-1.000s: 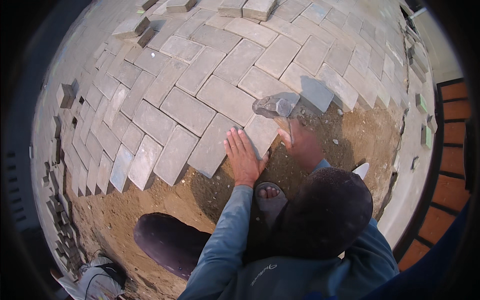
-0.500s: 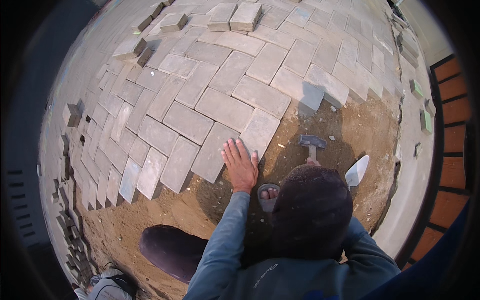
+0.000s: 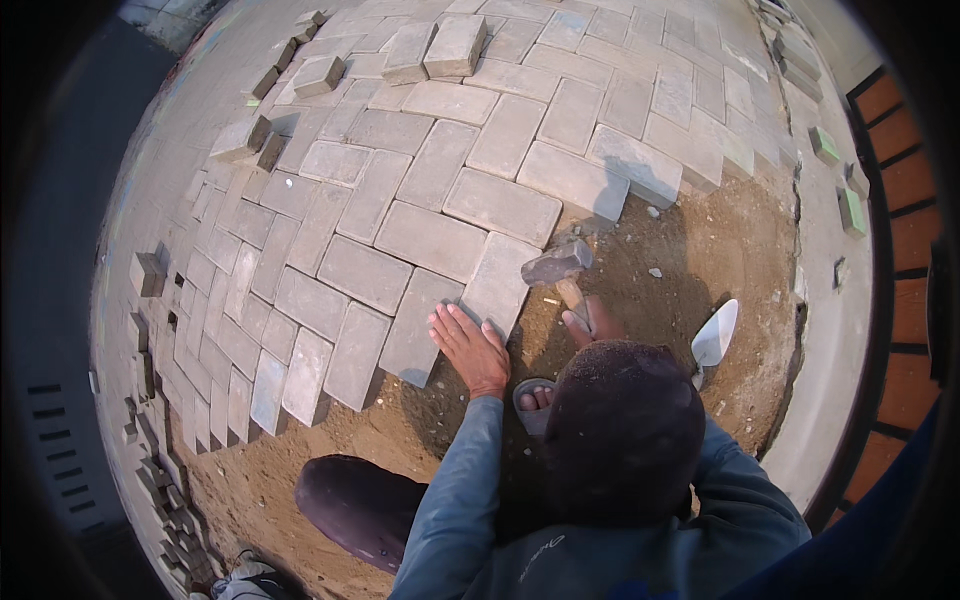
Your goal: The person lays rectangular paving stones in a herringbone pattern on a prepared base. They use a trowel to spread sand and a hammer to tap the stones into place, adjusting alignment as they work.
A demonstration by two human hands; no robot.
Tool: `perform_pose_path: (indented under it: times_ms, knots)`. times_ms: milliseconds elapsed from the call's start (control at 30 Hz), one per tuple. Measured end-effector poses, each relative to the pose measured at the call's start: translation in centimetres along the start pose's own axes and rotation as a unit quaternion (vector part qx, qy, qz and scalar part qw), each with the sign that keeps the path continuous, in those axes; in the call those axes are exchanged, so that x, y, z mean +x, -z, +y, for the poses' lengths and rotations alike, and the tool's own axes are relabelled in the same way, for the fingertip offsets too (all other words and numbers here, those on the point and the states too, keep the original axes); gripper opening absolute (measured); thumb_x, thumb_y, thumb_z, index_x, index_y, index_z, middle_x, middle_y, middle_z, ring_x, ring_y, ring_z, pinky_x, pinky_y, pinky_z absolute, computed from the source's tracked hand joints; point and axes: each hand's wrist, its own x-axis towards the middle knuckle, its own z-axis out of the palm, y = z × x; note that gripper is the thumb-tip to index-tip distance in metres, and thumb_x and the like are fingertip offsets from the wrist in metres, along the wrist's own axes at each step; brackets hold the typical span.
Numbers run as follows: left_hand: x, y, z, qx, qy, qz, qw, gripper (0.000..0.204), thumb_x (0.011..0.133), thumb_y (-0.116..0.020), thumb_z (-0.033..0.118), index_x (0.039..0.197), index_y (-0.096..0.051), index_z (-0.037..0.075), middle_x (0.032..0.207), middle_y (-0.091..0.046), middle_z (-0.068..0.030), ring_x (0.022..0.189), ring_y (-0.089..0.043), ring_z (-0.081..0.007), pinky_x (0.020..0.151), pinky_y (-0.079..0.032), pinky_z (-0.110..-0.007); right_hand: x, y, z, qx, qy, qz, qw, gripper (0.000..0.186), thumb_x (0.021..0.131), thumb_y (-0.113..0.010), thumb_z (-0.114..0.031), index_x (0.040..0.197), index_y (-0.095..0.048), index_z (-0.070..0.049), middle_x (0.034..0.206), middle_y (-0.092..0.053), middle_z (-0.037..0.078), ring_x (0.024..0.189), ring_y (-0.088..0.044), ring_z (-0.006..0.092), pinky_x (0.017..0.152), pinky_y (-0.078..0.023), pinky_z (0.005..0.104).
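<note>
My left hand (image 3: 470, 346) lies flat, fingers stretched, on the lower end of a grey concrete paver (image 3: 425, 325) at the edge of the laid pavers. Beside it is another edge paver (image 3: 497, 285). My right hand (image 3: 597, 320) is closed round the wooden handle of a club hammer. The hammer's grey steel head (image 3: 557, 262) is just right of that second paver's edge; whether they touch I cannot tell. A pointed trowel (image 3: 714, 335) rests on the sand to the right, apart from both hands.
Bare brown sand (image 3: 740, 250) borders the paving. Loose pavers (image 3: 455, 45) sit on the laid surface, and more are piled along the left edge (image 3: 165, 510). A concrete kerb (image 3: 835, 330) runs down the right side. My sandalled foot (image 3: 537, 396) stands near my left hand.
The hammer has swung up and left, closer to the edge pavers, with my right hand still round its handle. My left hand stays flat on the same paver. The view has shifted slightly.
</note>
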Motion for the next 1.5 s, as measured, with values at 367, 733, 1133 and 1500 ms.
perform_pose_path:
  times_ms: [367,733,1133,1500]
  knots:
    - [0.8,0.0,1.1,0.056,-0.01,-0.016,0.998,0.068,0.101,-0.043,0.027,0.155,-0.025,-0.009,0.163,-0.023,-0.0314,0.154,-0.015,-0.0474,0.125,-0.006,-0.061,6.0,-1.9,-1.8,-0.193,0.139,-0.114,0.965,0.037,0.098,-0.063,-0.036,0.116,-0.055,-0.005,0.094,-0.07,0.022,0.095,-0.07,0.0413,0.081,-0.053,0.0505]
    - [12.0,-1.8,-0.5,-0.047,0.119,-0.035,0.991,0.065,0.109,-0.035,0.038,0.156,-0.029,-0.007,0.161,-0.024,-0.0351,0.152,-0.016,-0.0509,0.123,-0.009,-0.061,-12.0,13.7,17.7,0.04,-0.252,-0.138,0.957,0.057,0.1,-0.058,-0.057,0.113,-0.061,-0.002,0.082,-0.061,0.006,0.074,-0.062,0.0214,0.071,-0.051,0.0406]
    - [18.5,-3.3,1.8,0.094,0.295,-0.076,0.948,0.082,0.108,-0.026,0.052,0.16,-0.007,-0.008,0.166,-0.002,-0.0353,0.155,0.006,-0.0487,0.124,0.004,-0.059,22.2,9.8,-3.7,-0.375,0.209,0.104,0.897,0.036,0.094,-0.069,-0.025,0.121,-0.062,-0.003,0.108,-0.057,0.018,0.104,-0.058,0.0355,0.09,-0.047,0.0456]
    - [19.7,-2.5,2.4,0.04,0.307,-0.111,0.945,0.084,0.105,-0.037,0.05,0.16,-0.01,-0.007,0.163,-0.001,-0.0404,0.152,0.007,-0.0565,0.12,0.006,-0.066,57.3,-5.2,-20.6,-0.445,0.339,0.16,0.814,0.057,0.094,-0.068,-0.049,0.145,-0.055,-0.027,0.145,-0.05,0.005,0.147,-0.034,0.036,0.115,-0.029,0.0617]
